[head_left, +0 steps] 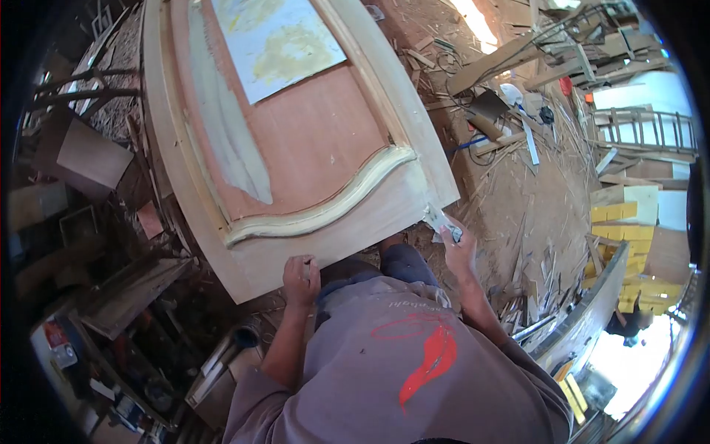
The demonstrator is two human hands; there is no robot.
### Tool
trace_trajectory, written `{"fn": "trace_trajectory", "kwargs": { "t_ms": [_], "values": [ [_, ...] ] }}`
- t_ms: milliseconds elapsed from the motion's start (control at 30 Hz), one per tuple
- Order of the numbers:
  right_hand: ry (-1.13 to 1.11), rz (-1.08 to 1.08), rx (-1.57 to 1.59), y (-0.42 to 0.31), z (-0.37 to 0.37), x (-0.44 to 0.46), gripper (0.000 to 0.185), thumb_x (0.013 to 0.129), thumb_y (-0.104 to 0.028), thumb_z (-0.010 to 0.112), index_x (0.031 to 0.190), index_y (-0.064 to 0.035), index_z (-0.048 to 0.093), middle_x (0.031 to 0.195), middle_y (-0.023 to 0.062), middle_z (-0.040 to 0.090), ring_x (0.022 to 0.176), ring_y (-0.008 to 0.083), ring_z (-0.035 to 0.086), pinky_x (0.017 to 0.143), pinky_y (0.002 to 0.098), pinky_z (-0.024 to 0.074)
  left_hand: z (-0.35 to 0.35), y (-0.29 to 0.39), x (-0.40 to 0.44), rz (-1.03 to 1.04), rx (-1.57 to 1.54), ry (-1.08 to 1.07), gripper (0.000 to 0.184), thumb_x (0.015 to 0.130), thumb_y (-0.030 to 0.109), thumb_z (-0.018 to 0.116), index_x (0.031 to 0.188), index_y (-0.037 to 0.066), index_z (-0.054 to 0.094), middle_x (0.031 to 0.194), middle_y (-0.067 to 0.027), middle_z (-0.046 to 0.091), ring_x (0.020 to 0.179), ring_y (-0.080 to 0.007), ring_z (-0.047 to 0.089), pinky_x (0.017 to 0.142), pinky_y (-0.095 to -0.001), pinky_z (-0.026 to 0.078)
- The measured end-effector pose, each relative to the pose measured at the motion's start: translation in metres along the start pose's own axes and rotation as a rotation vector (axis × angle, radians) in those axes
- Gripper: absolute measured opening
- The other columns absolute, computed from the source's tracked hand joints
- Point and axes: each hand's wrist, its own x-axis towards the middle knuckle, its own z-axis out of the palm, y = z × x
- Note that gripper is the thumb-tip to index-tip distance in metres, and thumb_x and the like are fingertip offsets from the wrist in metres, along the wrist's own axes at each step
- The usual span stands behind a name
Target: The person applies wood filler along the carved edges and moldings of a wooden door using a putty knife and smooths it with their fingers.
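A wooden door panel (347, 229) with a curved, pale moulding (325, 200) lies in front of me. My right hand (460, 251) grips a putty knife (438, 219), its blade at the panel's near right corner. My left hand (301, 280) is at the near edge, its fingers curled; a small thing may be between them, but I cannot make it out. On the reddish inner field rest a white board (285, 48) with yellowish smears and a long greyish strip of wood (233, 126).
Wood scraps and offcuts (510, 140) litter the ground on the right, with a long plank (495, 63) among them. A board on edge (584, 311) stands at the lower right, near yellow blocks (625, 222). Dark clutter and a wooden board (137, 296) lie left.
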Motion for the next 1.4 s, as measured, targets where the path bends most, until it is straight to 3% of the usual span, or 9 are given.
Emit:
{"fn": "trace_trajectory", "kwargs": {
  "t_ms": [100,233,400,600,800,1000,1233,1300,1400],
  "values": [
    [-0.034,0.172,0.324,0.0,0.01,0.009,0.029,0.1,-0.006,0.071,0.128,0.0043,0.072,0.115,0.0081,0.076,0.1,0.0157,0.07,0.093,0.0289,0.0534,0.007,0.001,-0.024,-0.06,0.015,0.004,0.016,0.097,0.012,0.068,0.108,0.0,0.07,0.097,-0.0169,0.071,0.089,-0.0392,0.068,0.082,-0.0469,0.055],
    [-0.155,0.269,0.726,-0.009,0.034,0.019,0.033,0.098,-0.003,0.072,0.129,0.0063,0.069,0.118,0.0103,0.075,0.105,0.0166,0.072,0.093,0.0306,0.0558,0.036,0.042,-0.018,-0.36,-0.403,-0.38,0.031,0.1,0.027,0.073,0.118,0.002,0.071,0.1,-0.0151,0.075,0.093,-0.0298,0.073,0.084,-0.0397,0.057],
    [-0.262,0.282,0.729,-0.044,0.062,0.019,0.039,0.096,-0.001,0.072,0.134,0.0053,0.065,0.122,0.011,0.074,0.107,0.0191,0.073,0.093,0.0324,0.0568,0.057,0.092,0.017,-0.469,-0.574,-0.672,0.037,0.103,0.03,0.072,0.125,0.0,0.069,0.106,-0.0129,0.075,0.1,-0.0173,0.071,0.087,-0.0348,0.057],
    [-0.411,0.356,0.77,-0.046,0.085,0.013,0.044,0.096,0.001,0.072,0.138,0.0013,0.06,0.117,0.0095,0.074,0.104,0.0181,0.071,0.092,0.0327,0.0573,0.112,0.102,0.015,-0.646,-1.267,-0.427,0.043,0.107,0.031,0.068,0.131,-0.005,0.063,0.112,-0.0117,0.074,0.104,-0.0182,0.071,0.089,-0.0333,0.058],
    [-0.493,0.314,0.652,-0.039,0.096,0.01,0.048,0.096,0.002,0.072,0.141,0.0002,0.057,0.116,0.0082,0.072,0.104,0.0162,0.07,0.092,0.0314,0.0572,0.1,0.105,0.03,-0.798,-0.895,-0.443,0.042,0.106,0.031,0.07,0.123,-0.008,0.068,0.099,-0.0081,0.075,0.086,-0.0125,0.07,0.076,-0.0283,0.059],
    [-0.426,0.19,0.451,-0.032,0.098,0.014,0.06,0.093,0.002,0.076,0.148,-0.0002,0.053,0.122,0.0098,0.07,0.111,0.0152,0.067,0.099,0.0322,0.0543,0.122,0.09,0.016,-0.671,-0.766,-0.23,0.028,0.102,0.02,0.071,0.117,-0.004,0.069,0.098,-0.0061,0.075,0.079,-0.0081,0.066,0.069,-0.0255,0.056],
    [-0.459,-0.066,0.052,-0.025,0.087,0.033,0.058,0.094,-0.007,0.078,0.147,-0.0009,0.056,0.119,0.0107,0.072,0.111,0.0145,0.068,0.098,0.0327,0.055,0.114,0.099,0.035,-0.684,-0.917,-0.212,0.036,0.097,0.005,0.072,0.129,-0.004,0.06,0.103,-0.0064,0.072,0.086,-0.008,0.066,0.074,-0.0251,0.056],
    [-0.478,0.015,0.102,-0.026,0.087,0.032,0.057,0.094,-0.008,0.078,0.147,-0.0013,0.057,0.117,0.0103,0.073,0.11,0.0145,0.068,0.097,0.0334,0.0552,0.112,0.097,0.039,-0.66,-0.886,-0.297,0.04,0.098,0.001,0.068,0.135,-0.005,0.054,0.117,-0.0126,0.07,0.098,-0.0143,0.071,0.082,-0.0297,0.062],
    [-0.449,0.075,0.136,-0.034,0.084,0.033,0.057,0.094,-0.01,0.079,0.146,-0.002,0.058,0.116,0.0097,0.073,0.108,0.0148,0.069,0.095,0.0344,0.0557,0.11,0.105,0.047,-0.686,-0.949,-0.289,0.034,0.098,0.003,0.071,0.128,-0.003,0.056,0.113,-0.0114,0.071,0.095,-0.0128,0.07,0.078,-0.029,0.061]
  ]
}}
